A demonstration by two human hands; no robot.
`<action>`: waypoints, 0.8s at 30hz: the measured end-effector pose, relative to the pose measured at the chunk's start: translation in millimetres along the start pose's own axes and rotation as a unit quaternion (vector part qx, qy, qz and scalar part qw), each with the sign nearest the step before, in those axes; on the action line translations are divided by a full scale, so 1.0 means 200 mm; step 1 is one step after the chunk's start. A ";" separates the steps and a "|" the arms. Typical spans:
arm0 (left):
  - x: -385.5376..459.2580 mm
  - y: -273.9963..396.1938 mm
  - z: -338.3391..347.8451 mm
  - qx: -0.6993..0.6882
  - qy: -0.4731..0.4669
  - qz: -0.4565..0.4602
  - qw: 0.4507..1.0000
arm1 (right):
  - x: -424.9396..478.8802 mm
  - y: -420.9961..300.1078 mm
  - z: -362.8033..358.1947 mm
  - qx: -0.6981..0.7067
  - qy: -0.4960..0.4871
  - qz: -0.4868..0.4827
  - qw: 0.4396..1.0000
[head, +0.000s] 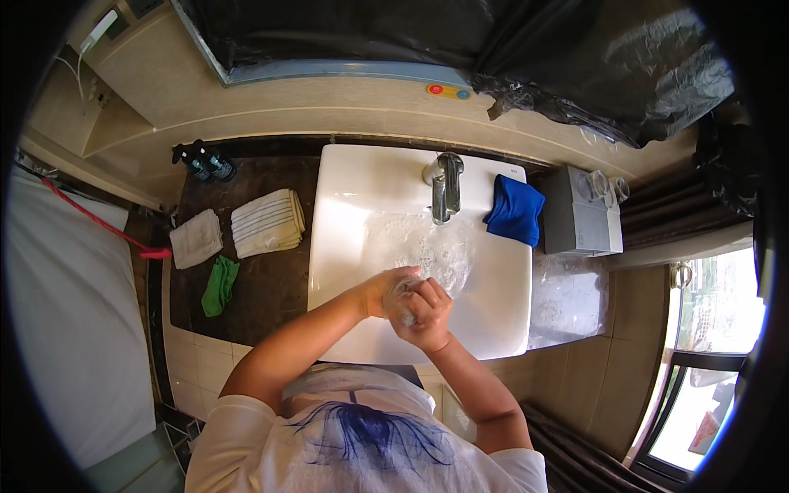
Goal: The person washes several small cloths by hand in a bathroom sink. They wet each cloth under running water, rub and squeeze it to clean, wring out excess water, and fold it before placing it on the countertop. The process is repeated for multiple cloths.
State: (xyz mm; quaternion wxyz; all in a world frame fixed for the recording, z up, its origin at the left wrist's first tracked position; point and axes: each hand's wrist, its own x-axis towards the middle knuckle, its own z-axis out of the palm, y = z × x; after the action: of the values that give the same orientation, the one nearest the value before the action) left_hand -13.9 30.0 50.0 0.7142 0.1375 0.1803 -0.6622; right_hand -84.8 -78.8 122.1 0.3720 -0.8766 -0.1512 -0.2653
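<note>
Over the front part of a white ceramic washbasin [333, 259], my left hand [381, 293] and my right hand [425, 311] are together. Between them is a small, wet, clear or greyish item [404, 302], mostly covered by the fingers; its kind cannot be told. My right fingers are curled around it, and my left hand presses on it from the other side. Behind the hands, foamy water [437, 249] lies in the basin below a chrome faucet [447, 188]. A folded blue cloth [516, 209] hangs over the basin's right rim.
On the dark stone counter [271, 308] at left lie a striped folded towel [268, 223], a white cloth [196, 239] and a green cloth [219, 286]. Two dark pump bottles [212, 163] stand behind them. A grey box [576, 215] stands at right, with clear glasses [598, 185] beside it.
</note>
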 end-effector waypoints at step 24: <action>-0.21 0.02 0.17 0.341 0.263 0.306 0.849 | -0.20 0.03 -0.03 0.199 0.015 0.175 0.964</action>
State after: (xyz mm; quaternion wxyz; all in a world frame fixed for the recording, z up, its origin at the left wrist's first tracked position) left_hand -9.3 53.4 99.0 0.7147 0.5897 0.0730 -0.3690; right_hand -117.0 -89.3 99.5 0.5820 -0.7935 -0.0394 -0.1733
